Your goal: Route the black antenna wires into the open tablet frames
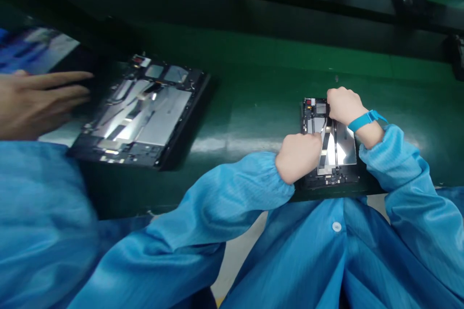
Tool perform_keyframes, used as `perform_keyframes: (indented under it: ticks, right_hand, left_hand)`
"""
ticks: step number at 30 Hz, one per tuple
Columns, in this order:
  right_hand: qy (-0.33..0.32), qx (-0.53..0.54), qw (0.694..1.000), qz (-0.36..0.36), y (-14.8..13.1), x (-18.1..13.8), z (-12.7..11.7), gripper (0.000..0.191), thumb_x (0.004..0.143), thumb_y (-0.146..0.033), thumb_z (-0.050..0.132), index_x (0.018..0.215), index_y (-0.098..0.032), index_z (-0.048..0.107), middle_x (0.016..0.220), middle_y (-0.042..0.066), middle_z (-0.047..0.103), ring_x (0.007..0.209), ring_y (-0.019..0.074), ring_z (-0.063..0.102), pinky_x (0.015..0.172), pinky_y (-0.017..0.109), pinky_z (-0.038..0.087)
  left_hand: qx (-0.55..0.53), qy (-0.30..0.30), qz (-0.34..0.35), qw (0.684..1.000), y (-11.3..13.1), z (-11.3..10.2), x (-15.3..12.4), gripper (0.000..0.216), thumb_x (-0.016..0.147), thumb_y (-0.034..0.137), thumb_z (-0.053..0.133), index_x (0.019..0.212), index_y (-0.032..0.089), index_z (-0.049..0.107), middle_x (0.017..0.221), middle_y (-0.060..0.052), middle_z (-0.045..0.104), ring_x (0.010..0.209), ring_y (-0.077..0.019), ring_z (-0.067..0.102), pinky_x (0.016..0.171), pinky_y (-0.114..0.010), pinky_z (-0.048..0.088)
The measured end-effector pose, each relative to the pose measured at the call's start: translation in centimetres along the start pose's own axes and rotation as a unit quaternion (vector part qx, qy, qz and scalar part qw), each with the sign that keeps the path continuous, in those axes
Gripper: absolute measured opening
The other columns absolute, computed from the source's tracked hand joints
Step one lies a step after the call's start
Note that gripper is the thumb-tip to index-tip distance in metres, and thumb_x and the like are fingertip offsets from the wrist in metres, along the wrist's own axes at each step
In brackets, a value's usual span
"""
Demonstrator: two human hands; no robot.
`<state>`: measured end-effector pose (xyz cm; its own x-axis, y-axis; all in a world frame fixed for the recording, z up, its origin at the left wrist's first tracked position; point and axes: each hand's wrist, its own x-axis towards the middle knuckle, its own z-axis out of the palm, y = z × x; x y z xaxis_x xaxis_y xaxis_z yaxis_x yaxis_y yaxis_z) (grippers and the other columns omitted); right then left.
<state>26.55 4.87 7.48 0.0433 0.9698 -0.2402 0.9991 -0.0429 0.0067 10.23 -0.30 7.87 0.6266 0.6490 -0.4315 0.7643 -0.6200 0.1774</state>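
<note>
In front of me on the green bench lies an opened tablet (346, 147), its inner side up, with silvery plates, dark ribbon cables and a small board along the near edge. My left hand (299, 158) is closed over its left side, fingertips at a cable near the middle. At the tablet's upper right, my right hand (344, 105) is curled shut with the fingers pointing down. Whatever either hand pinches is hidden beneath the fingers. A blue strap (367, 119) circles my right wrist.
A second opened tablet (163, 116) rests on the green bench (239, 120) to the left. Beside it is a co-worker's blurred hand (39, 101) with a blue sleeve (39, 193). Dark devices (409, 0) stand at the upper right, past a dark ledge (290, 0).
</note>
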Motion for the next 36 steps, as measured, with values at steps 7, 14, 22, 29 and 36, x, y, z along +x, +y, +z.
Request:
perform_keyframes:
  ticks: [7, 14, 22, 29, 36]
  right_hand:
    - [0.095, 0.029, 0.995, -0.006, 0.6, -1.2, 0.7, 0.034, 0.096, -0.009, 0.050, 0.105, -0.016, 0.082, 0.112, 0.018, 0.078, 0.102, 0.0314, 0.075, 0.081, 0.039, 0.053]
    - [0.212, 0.235, 0.948, -0.021, 1.8, -1.3, 3.7, 0.027, 0.094, -0.013, 0.058, 0.107, -0.016, 0.081, 0.103, 0.009, 0.081, 0.090, 0.0205, 0.073, 0.087, 0.034, 0.055]
    - [0.194, 0.250, 0.949, -0.013, 1.1, -2.9, 5.2, 0.018, 0.086, -0.009, 0.065, 0.088, -0.021, 0.079, 0.085, 0.002, 0.078, 0.080, 0.0178, 0.070, 0.081, 0.033, 0.053]
    - [0.183, 0.278, 0.941, -0.057, 0.8, -5.8, 5.8, 0.020, 0.083, -0.007, 0.065, 0.088, -0.022, 0.078, 0.082, 0.000, 0.078, 0.075, 0.0161, 0.069, 0.078, 0.030, 0.053]
    - [0.184, 0.333, 0.922, -0.076, 1.0, -6.2, 6.4, 0.017, 0.082, -0.008, 0.065, 0.085, -0.021, 0.076, 0.079, -0.001, 0.076, 0.070, 0.0141, 0.065, 0.076, 0.028, 0.053]
  left_hand:
    - [-0.241, 0.119, -0.113, 0.956, -4.4, 3.4, -0.9, 0.011, 0.081, 0.019, 0.057, 0.077, 0.025, 0.049, 0.063, 0.002, 0.059, 0.066, -0.0224, 0.065, 0.064, -0.032, 0.039]
    - [-0.281, 0.191, -0.200, 0.919, -7.1, 3.9, 0.3, 0.037, 0.084, 0.031, 0.062, 0.119, 0.020, 0.060, 0.092, -0.006, 0.070, 0.086, -0.0294, 0.071, 0.079, -0.039, 0.052]
    - [-0.342, 0.218, -0.060, 0.912, -7.4, 2.5, 4.1, 0.019, 0.087, 0.025, 0.061, 0.104, 0.018, 0.067, 0.083, -0.004, 0.071, 0.079, -0.0207, 0.069, 0.082, -0.034, 0.055]
    - [-0.542, 0.077, -0.030, 0.836, -8.6, 1.3, 5.5, 0.012, 0.082, 0.010, 0.067, 0.084, 0.019, 0.060, 0.062, 0.005, 0.059, 0.047, -0.0101, 0.054, 0.047, -0.022, 0.043]
    - [-0.580, 0.032, -0.021, 0.814, -9.1, 0.5, 5.6, 0.020, 0.084, 0.002, 0.071, 0.082, 0.018, 0.059, 0.054, 0.004, 0.060, 0.045, -0.0104, 0.057, 0.047, -0.022, 0.047]
